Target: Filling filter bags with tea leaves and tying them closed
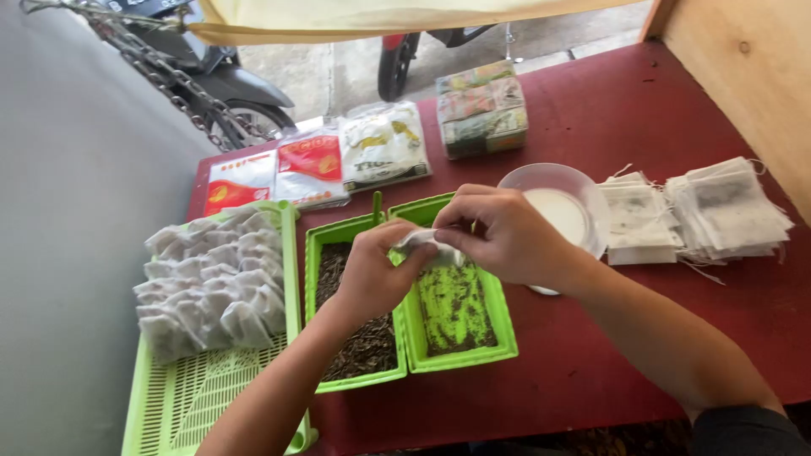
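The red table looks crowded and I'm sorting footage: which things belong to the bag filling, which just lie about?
In use: small white bag in left hand and right hand; green tubs of loose leaves; filled bags in green tray; empty bags.

Lying about: sealed packets; wrapped boxes; parked motorbikes.

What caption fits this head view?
Both hands hold a small white pouch over green trays of loose tea.

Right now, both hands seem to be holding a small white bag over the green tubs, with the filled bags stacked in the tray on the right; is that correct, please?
Not quite. The filled bags lie in the green tray on the left, as the head view shows. The rest holds: left hand and right hand hold a small white bag over the green tubs.
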